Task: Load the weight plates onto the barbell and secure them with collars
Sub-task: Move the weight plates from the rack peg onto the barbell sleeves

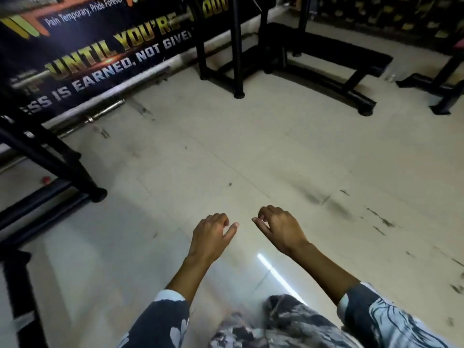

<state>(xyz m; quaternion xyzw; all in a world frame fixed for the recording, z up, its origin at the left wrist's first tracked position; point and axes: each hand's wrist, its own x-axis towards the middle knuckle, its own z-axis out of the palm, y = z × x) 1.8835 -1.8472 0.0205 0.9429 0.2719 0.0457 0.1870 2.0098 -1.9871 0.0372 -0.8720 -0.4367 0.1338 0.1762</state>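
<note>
Left hand (211,237) and right hand (281,229) hang side by side over the floor (226,151), palms down, fingers loosely curled. Each grip is released; neither holds anything. A bar (100,114) lies on the floor at upper left, along the foot of the banner (95,51); a second bar (155,25) sits raised in front of the banner, blurred. No part of either bar touches a hand; both are well apart from them. A black rack (236,46) and a bench (334,56) stand beyond. Patterned sleeves (391,320) show at bottom.
</note>
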